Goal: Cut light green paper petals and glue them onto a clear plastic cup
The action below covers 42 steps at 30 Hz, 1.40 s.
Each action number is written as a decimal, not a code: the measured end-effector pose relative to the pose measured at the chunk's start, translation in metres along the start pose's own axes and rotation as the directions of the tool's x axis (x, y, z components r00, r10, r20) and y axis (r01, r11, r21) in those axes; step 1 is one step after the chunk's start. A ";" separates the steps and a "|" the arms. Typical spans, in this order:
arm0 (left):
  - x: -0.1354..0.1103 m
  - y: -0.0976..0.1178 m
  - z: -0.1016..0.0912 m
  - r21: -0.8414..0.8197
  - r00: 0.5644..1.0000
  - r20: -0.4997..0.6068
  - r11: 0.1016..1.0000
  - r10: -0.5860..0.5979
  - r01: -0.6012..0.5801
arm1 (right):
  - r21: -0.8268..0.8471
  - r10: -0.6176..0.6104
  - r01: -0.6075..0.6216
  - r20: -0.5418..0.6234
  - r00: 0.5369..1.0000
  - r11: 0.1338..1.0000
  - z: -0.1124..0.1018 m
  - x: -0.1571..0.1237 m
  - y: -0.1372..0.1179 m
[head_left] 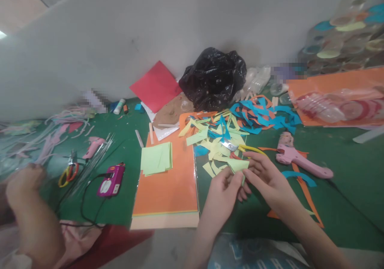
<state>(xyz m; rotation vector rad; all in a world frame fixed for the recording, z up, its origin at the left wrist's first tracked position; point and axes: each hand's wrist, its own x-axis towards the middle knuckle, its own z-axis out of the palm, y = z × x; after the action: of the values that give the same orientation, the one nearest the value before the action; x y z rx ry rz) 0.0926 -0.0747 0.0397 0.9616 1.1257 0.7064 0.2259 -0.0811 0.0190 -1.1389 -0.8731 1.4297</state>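
We see both hands meet over the green table (345, 205), just in front of a heap of scraps (219, 141), and between them they hold a pale green paper piece (238, 165). The left hand (223, 187) is curled, pinching the piece's lower left part between thumb and fingers. The right hand (267, 177) has its fingers stretched out more, with their tips closed on the piece's right edge. The piece's long axis runs roughly left to right across the view. Its wider end points right, towards the glue gun (300, 161), and a narrower part dips down between the two hands. We cannot tell whether it is folded. Scissors (240, 147) with yellow handles lie just beyond the piece, on the scraps, blades pointing left. Left of the hands lies an orange paper stack (168, 185) with green squares (156, 158) on its far end. Further back sit a black bag (214, 77) and a red sheet (156, 85). At the far left, another person's hand (22, 185) rests near a second pair of scissors (69, 171).
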 end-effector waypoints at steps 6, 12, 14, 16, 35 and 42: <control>0.001 0.002 -0.001 0.010 1.000 -0.007 1.000 0.001 -0.001 | -0.027 -0.032 0.032 -0.025 0.999 0.999 0.000 0.004 0.000; 0.000 0.006 0.000 0.057 0.999 -0.025 0.998 0.029 -0.027 | -0.028 -0.002 0.003 0.019 1.000 1.000 -0.003 0.005 0.001; -0.001 0.005 0.000 0.062 0.999 -0.022 0.997 0.040 -0.038 | -0.033 0.008 -0.007 0.038 0.999 0.999 -0.005 0.005 0.001; -0.001 0.005 0.000 0.066 0.999 -0.017 0.997 0.043 -0.042 | -0.039 0.015 -0.013 0.051 0.999 0.999 -0.007 0.005 0.000; -0.010 0.012 0.003 0.245 1.000 0.004 0.969 0.027 -0.027 | -0.065 0.095 -0.094 0.013 0.995 0.993 -0.002 0.007 -0.022; -0.013 0.010 0.000 0.288 0.999 -0.040 0.958 0.010 0.001 | -0.083 0.129 -0.126 0.020 0.991 0.988 0.000 0.008 -0.026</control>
<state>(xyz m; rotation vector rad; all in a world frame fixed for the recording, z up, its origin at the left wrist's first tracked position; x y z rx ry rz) 0.0888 -0.0815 0.0545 1.2006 1.2863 0.5761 0.2333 -0.0687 0.0418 -1.2593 -0.8972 1.5274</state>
